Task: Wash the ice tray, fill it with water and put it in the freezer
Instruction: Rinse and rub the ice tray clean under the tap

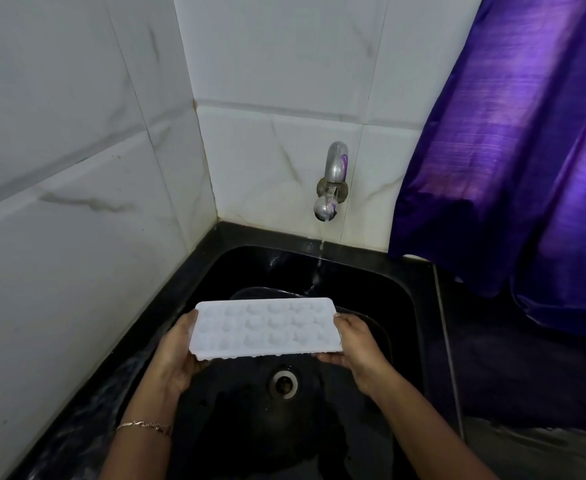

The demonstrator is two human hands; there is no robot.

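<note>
A white ice tray (265, 329) with several rounded cells hangs level over the black sink (402, 306). My left hand (177, 351) grips its left end, thumb on the rim and fingers underneath. My right hand (353, 344) grips the right end the same way. A chrome tap (331, 181) on the tiled back wall runs a thin stream of water (321, 258) that falls into the sink behind the tray, not onto it. Drops hang from the tray's front edge.
The sink's metal drain (284, 381) lies below the tray. White marble-look tiles (76, 168) cover the left and back walls. A purple curtain (513, 150) hangs at the right over a dark counter (513, 368).
</note>
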